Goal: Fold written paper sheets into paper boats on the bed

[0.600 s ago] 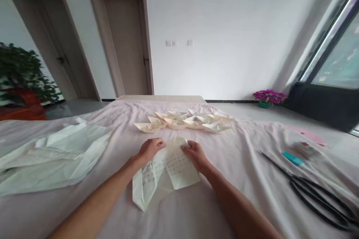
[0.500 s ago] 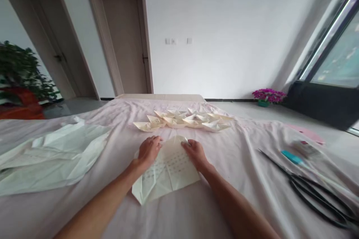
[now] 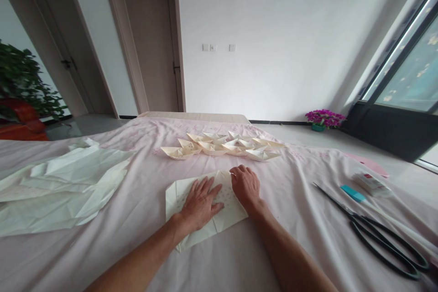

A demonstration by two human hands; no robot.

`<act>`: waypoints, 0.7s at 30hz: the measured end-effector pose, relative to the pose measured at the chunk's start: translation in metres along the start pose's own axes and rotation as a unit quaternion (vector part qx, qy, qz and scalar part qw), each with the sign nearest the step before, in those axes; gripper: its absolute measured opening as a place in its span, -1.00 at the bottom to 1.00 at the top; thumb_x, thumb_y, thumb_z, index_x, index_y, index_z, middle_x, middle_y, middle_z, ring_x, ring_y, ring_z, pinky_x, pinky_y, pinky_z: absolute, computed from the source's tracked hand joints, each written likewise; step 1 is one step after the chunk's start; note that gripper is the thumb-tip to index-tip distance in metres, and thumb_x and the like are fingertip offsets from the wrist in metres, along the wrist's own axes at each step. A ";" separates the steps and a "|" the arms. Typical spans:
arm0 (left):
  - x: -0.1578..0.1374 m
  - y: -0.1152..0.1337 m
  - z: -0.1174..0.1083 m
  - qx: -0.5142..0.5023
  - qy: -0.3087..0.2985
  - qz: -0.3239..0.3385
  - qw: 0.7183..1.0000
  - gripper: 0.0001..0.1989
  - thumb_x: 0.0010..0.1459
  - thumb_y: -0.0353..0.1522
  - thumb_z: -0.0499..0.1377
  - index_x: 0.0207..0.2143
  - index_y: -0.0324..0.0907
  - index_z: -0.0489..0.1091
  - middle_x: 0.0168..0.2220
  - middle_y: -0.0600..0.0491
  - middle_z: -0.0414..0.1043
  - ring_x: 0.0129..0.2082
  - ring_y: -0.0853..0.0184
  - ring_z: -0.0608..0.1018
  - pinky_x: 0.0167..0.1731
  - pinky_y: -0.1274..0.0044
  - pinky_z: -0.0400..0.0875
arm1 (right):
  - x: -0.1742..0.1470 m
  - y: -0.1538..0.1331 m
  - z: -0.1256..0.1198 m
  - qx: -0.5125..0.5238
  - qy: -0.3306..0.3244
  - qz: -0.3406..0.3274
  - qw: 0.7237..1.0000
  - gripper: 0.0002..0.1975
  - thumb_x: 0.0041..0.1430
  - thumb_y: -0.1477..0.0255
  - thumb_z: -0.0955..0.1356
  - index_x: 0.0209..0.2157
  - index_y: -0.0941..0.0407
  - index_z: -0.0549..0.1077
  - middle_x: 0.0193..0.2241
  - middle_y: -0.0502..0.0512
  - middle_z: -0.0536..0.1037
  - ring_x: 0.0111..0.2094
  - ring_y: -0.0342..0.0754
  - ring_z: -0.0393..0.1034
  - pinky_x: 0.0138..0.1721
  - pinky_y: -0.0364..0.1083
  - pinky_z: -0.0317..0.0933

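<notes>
A creased cream sheet of paper with faint printed marks lies on the cloth in front of me. Its left edge shows fold lines. My left hand rests flat on the middle of the sheet, fingers spread, and covers part of the print. At the upper right edge of the paper, my right hand has its fingers curled and pinched on the sheet; the fingertips are partly hidden. Just beyond the sheet stand several folded paper boats in close rows.
Loose crumpled paper sheets lie to the left. On the right are large black-handled scissors, a blue-ended tool, a small white box and a pink flat object. A wrinkled pink cloth covers the surface.
My left hand has moved from the sheet's upper left edge onto its middle and flattened out. My right hand has shifted slightly right, and the paper lies flatter.
</notes>
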State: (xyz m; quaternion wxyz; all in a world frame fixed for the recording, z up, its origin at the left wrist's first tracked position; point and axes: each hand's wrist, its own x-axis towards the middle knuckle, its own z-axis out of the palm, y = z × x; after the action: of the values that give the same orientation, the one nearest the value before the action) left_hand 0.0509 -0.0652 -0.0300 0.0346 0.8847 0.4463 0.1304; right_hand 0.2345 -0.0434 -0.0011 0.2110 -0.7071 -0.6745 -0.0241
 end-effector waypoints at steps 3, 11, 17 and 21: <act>0.001 -0.002 0.002 0.006 0.006 -0.001 1.000 -0.45 0.22 -0.10 0.02 0.23 -0.02 0.11 0.30 -0.08 0.02 0.29 0.05 0.07 0.22 0.09 -0.08 | -0.008 -0.013 0.001 0.036 -0.023 -0.076 0.996 -0.72 0.25 0.43 0.17 -0.19 -0.01 0.48 -0.21 0.01 0.54 -0.16 -0.10 0.36 -0.19 -0.17 0.09; -0.005 -0.005 0.002 0.005 0.035 0.009 0.999 -0.52 0.24 -0.20 0.03 0.19 -0.11 0.16 0.24 -0.08 0.14 0.25 0.14 0.17 0.23 0.22 0.01 | -0.019 -0.015 0.024 0.001 -0.058 -0.147 0.987 -0.61 0.33 0.40 0.09 0.08 0.09 0.35 0.10 0.13 0.37 0.09 -0.04 0.22 0.08 -0.12 0.04; -0.016 -0.032 -0.005 0.042 0.059 -0.035 0.997 -0.59 0.25 -0.28 0.01 0.14 -0.10 0.23 0.21 -0.07 0.19 0.23 0.15 0.19 0.20 0.25 0.04 | -0.016 -0.005 0.041 -0.067 -0.059 -0.118 0.989 -0.47 0.33 0.27 0.07 0.26 0.17 0.12 0.28 0.13 0.10 0.29 0.04 -0.08 0.25 0.02 -0.23; -0.024 -0.064 -0.017 0.062 0.078 -0.166 0.981 -0.56 0.22 -0.25 0.05 0.13 -0.17 0.23 0.14 -0.14 0.25 0.14 0.09 0.29 0.09 0.26 0.16 | -0.014 -0.006 0.044 -0.075 -0.073 -0.102 0.989 -0.43 0.33 0.23 0.04 0.28 0.17 0.07 0.30 0.10 0.03 0.31 0.05 -0.13 0.27 0.04 -0.28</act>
State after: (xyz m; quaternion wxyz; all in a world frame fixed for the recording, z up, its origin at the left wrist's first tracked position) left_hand -0.0167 -0.0468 -0.0294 -0.0338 0.7859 0.5954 0.1637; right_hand 0.2164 -0.0418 -0.0444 0.1040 -0.6486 -0.7527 -0.0440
